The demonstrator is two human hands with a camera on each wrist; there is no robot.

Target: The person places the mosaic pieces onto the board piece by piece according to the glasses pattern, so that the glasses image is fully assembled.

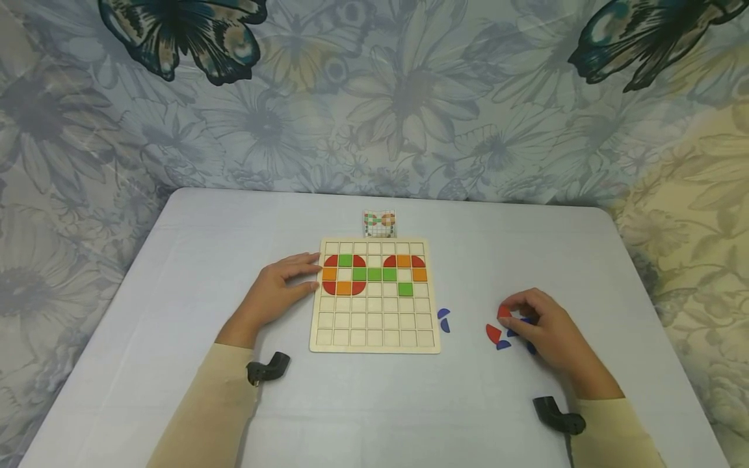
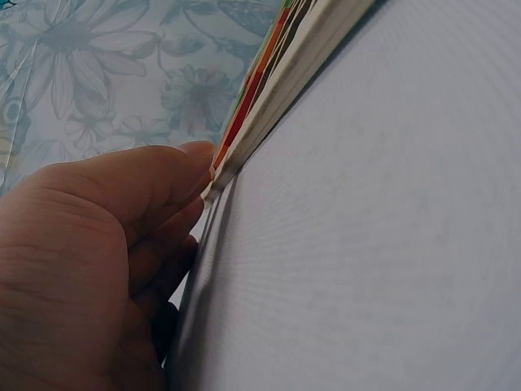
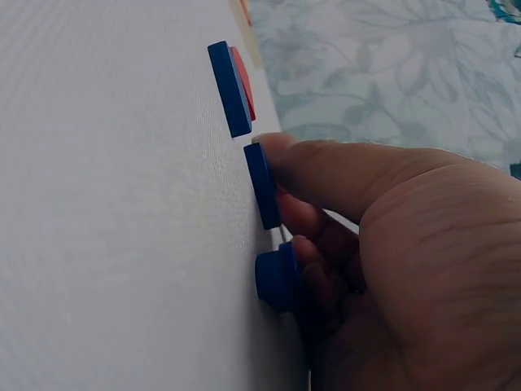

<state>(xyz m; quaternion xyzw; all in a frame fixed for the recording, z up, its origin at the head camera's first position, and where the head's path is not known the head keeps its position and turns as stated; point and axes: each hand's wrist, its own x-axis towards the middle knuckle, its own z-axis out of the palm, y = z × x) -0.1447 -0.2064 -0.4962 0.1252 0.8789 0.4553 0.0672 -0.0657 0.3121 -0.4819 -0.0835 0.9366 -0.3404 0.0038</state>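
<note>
A pale wooden grid board lies in the middle of the table, with red, green and orange pieces forming two ring-like shapes in its upper rows. My left hand rests at the board's left edge, fingers extended and touching it; in the left wrist view, the thumb meets that edge. To the right, my right hand pinches a red quarter-circle piece between thumb and forefinger. Another red piece and several blue pieces lie under and beside this hand. The right wrist view shows blue pieces close to the thumb.
A small pattern card stands or lies just behind the board; which, I cannot tell. Two blue pieces sit by the board's lower right edge. White cloth covers the table, and a floral backdrop rises behind it.
</note>
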